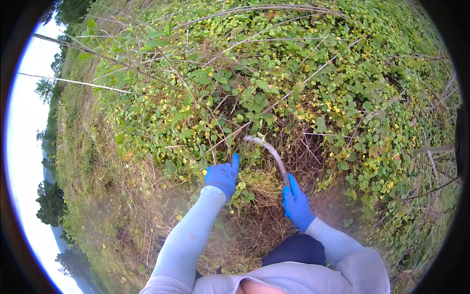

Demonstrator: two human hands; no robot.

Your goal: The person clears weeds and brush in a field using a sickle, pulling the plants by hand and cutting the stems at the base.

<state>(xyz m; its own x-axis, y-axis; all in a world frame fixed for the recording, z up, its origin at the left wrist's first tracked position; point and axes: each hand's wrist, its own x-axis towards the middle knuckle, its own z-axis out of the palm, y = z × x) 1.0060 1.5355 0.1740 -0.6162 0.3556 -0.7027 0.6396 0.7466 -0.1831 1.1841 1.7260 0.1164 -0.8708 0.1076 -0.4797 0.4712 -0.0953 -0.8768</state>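
Note:
My right hand [298, 204], in a blue work glove, is closed around the handle of a sickle [275, 154]. Its narrow curved blade reaches up and bends left, its tip over the weeds. My left hand [222, 178], gloved in the same blue, is at the lower edge of the green vines [183, 136], its back towards me. The thumb sticks up; the other fingers are hidden from view, so any hold on stems cannot be made out. Between the hands is a clump of yellowish cut-looking stems [264, 187].
Leafy vines with small yellow leaves cover the slope ahead. Long dry stalks [315, 73] cross them, one branch [73, 46] jutting left. Brown dry litter [249, 235] lies near my dark-trousered knee [297, 250]. Trees [51, 202] stand at far left.

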